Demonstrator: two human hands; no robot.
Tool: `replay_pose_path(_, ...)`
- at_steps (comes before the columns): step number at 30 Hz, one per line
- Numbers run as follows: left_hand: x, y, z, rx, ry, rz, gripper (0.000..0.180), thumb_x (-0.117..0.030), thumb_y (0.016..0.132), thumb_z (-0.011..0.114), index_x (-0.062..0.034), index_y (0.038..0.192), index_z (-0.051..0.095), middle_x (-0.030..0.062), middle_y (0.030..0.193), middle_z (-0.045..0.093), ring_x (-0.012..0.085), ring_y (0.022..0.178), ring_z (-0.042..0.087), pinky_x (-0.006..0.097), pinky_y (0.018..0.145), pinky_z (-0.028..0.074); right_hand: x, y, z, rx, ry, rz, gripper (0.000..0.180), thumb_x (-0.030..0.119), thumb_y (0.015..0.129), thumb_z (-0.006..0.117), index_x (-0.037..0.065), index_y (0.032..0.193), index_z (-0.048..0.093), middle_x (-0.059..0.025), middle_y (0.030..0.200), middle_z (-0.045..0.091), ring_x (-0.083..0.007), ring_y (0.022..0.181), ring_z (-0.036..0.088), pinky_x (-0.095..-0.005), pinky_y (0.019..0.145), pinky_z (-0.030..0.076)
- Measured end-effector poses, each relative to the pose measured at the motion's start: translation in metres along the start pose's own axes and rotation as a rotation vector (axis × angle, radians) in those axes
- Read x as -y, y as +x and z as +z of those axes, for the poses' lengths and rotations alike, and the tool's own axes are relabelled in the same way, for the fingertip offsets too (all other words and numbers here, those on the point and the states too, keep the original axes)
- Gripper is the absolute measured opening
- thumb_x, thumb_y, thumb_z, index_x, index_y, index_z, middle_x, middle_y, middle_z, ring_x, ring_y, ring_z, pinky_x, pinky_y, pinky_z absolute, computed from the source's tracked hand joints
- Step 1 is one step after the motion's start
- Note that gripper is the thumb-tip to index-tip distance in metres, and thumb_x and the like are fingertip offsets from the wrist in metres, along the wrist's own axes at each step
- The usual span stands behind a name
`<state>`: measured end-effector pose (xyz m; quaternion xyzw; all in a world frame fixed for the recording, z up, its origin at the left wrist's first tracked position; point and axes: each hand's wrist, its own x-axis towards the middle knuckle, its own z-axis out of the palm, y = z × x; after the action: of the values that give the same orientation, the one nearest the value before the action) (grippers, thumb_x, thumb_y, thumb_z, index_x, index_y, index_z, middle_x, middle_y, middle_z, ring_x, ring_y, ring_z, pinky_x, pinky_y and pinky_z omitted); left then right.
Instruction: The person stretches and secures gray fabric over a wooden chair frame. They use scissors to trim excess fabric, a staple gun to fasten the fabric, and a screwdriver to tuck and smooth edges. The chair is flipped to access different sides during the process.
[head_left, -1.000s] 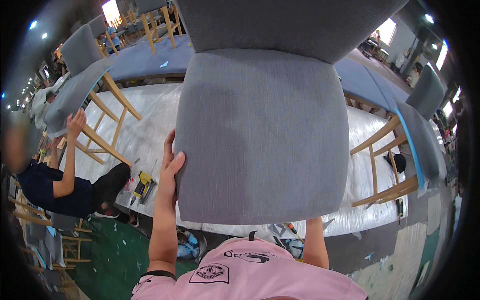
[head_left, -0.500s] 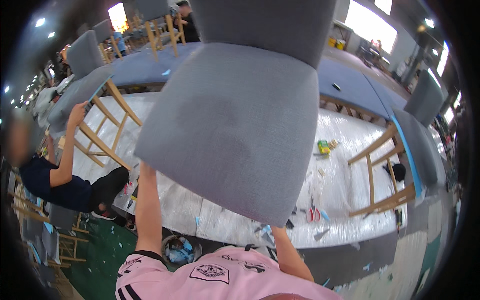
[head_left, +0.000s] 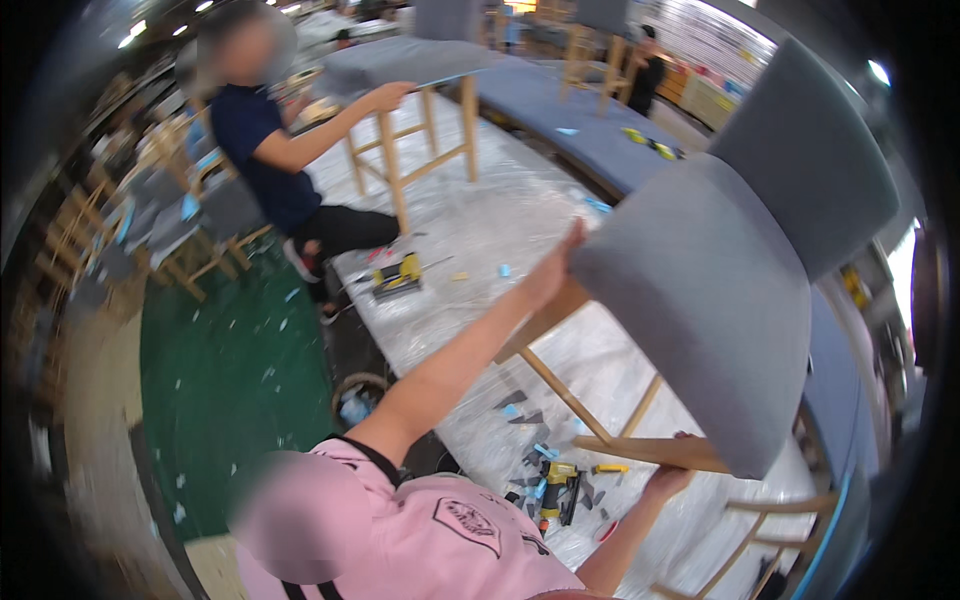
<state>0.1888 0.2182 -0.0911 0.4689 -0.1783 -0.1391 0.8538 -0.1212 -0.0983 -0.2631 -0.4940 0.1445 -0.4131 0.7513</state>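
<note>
A grey upholstered chair (head_left: 705,290) with pale wooden legs is tilted in front of me, above a table (head_left: 455,320) covered in clear plastic film. My left hand (head_left: 562,262) grips its left edge, just under the seat; the fingertips are partly hidden. Low on the near side, my right hand (head_left: 670,480) closes around the front leg beneath the seat corner. On the plastic below the chair lie a yellow-and-black staple gun (head_left: 560,490), dark fabric scraps (head_left: 527,418) and a red-handled tool (head_left: 607,531), partly covered by my right forearm.
At the left a co-worker in a dark shirt (head_left: 250,130) holds another grey chair (head_left: 400,62) on the table. A second staple gun (head_left: 398,275) lies nearby. Another chair (head_left: 845,520) rests at the lower right. A blue padded bench (head_left: 540,95) runs behind; a scrap bin (head_left: 358,398) stands beside the table.
The chair has swung right and turned, so its legs now show. My view has turned left. My right hand, earlier hidden under the seat, now shows at a leg.
</note>
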Motion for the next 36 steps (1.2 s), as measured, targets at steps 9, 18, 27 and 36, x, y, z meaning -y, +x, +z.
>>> replay_pose_path(9, -0.009, -0.080, 0.024, -0.319, 0.560, 0.586, 0.082, -0.064, 0.109, 0.022, 0.0071, 0.110, 0.063, 0.0226, 0.107, 0.069, 0.0314, 0.111, 0.060, 0.040, 0.101, 0.043, -0.057, 0.102, -0.016, 0.190, -0.250, 0.182, 0.057, 0.043, 0.107, 0.044, -0.002, 0.140, 0.056, -0.0167, 0.129, 0.062, -0.0277, 0.121, 0.059, -0.0436, 0.108, 0.045)
replay_pose_path(18, 0.014, -0.104, -0.004, -0.870, 0.882, 0.573, 0.076, -0.056, 0.111, 0.018, 0.0045, 0.090, 0.058, 0.0256, 0.083, 0.062, 0.0378, 0.078, 0.055, 0.046, 0.081, 0.045, -0.265, -0.020, -0.235, 0.376, -1.116, 1.135, 0.078, 0.035, 0.091, 0.070, 0.035, 0.157, 0.028, -0.0171, 0.110, 0.060, -0.0326, 0.079, 0.066, -0.0512, 0.062, 0.057)
replay_pose_path(27, 0.024, -0.033, 0.033, -0.510, 0.759, 0.474, 0.072, -0.055, 0.112, 0.014, 0.0092, 0.119, 0.047, 0.0206, 0.115, 0.054, 0.0259, 0.111, 0.047, 0.041, 0.100, 0.034, -0.245, -0.001, -0.244, 0.149, -1.185, 0.774, 0.052, 0.046, 0.089, 0.076, 0.014, 0.123, 0.053, -0.0097, 0.110, 0.066, -0.0219, 0.068, 0.068, -0.0330, 0.046, 0.052)
replay_pose_path(36, -0.049, 0.073, 0.022, -0.419, 0.762, 0.723, 0.089, -0.066, 0.108, 0.013, 0.0062, 0.144, 0.053, 0.0166, 0.148, 0.055, 0.0249, 0.143, 0.043, 0.035, 0.120, 0.027, -0.017, -0.048, -0.084, -0.170, -0.082, 0.411, 0.048, 0.021, 0.102, 0.066, 0.016, 0.143, 0.043, -0.0085, 0.106, 0.064, -0.0209, 0.096, 0.065, -0.0413, 0.082, 0.055)
